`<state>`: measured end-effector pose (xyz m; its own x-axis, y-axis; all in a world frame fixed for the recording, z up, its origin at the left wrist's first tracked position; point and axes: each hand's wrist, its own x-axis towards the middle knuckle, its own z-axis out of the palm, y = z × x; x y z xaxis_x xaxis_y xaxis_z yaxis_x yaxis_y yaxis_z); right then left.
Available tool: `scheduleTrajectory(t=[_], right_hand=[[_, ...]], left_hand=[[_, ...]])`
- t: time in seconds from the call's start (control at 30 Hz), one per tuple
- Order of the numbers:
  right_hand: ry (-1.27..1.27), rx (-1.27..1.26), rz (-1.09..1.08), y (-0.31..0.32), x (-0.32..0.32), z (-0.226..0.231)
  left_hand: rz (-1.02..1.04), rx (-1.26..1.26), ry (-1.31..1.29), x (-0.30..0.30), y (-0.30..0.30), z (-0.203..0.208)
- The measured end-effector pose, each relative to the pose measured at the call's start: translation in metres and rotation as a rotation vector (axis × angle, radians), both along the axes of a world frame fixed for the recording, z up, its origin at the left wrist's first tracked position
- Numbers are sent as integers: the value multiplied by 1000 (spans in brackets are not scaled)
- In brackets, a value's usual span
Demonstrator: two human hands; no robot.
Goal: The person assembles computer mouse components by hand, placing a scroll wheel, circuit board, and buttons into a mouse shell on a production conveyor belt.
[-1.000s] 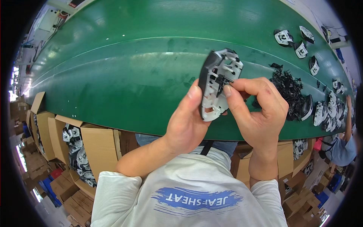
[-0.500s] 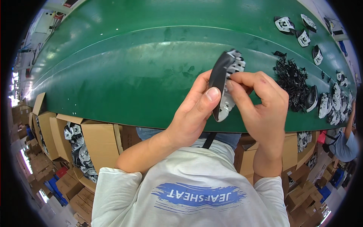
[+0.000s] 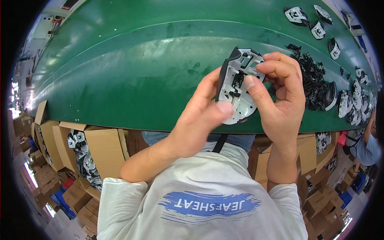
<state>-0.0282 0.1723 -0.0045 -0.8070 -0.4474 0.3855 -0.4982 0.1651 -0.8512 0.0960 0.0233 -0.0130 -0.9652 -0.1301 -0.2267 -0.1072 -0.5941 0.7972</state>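
A curved plastic shell (image 3: 242, 105), like a computer-mouse cover, is held up over the table's near edge. Its black outer side faces left, and its white ribbed inside faces up toward me. A black plastic part (image 3: 237, 82) sits in the middle of that inside. My left hand (image 3: 203, 116) is closed on the shell's left edge, fingers behind it, thumb smeared by motion near its lower end. My right hand (image 3: 282, 88) grips the right edge, with the thumb beside the inner part and the fingertips at the upper right rim.
Right of my hands lies a heap of small black plastic parts (image 3: 314, 78). More shells (image 3: 354, 102) are piled at the table's far right, and several lie beyond, like one shell (image 3: 296, 16). Open cardboard boxes (image 3: 106, 148) with shells stand below the green table (image 3: 132, 80). Another person (image 3: 366, 148) is at the right.
The shell has turned from edge-on so its white inside shows. My right hand has moved from a pinch at the inside to the right rim, and my left thumb has shifted downward.
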Motion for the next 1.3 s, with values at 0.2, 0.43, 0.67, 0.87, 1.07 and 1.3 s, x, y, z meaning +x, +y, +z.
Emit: scheduleTrajectory(t=[0.2, 0.43, 0.67, 0.87, 1.07, 1.3], right_hand=[[-26, -47, 105, -5, 24, -7], [-177, -128, 131, -16, 43, -36], [-229, -100, 93, -19, 38, -32], [-163, -14, 54, -13, 32, -29], [-361, 65, 421, -10, 29, -19], [-78, 601, -179, 24, -20, -18]], left_hand=[[143, -151, -86, -5, 8, -2], [294, -443, 35, -7, 10, -28], [300, -664, 89, -9, 11, -35], [321, -764, 142, -17, 13, -37], [266, -147, -205, 18, -32, -15], [798, -529, -331, 162, -193, 24]])
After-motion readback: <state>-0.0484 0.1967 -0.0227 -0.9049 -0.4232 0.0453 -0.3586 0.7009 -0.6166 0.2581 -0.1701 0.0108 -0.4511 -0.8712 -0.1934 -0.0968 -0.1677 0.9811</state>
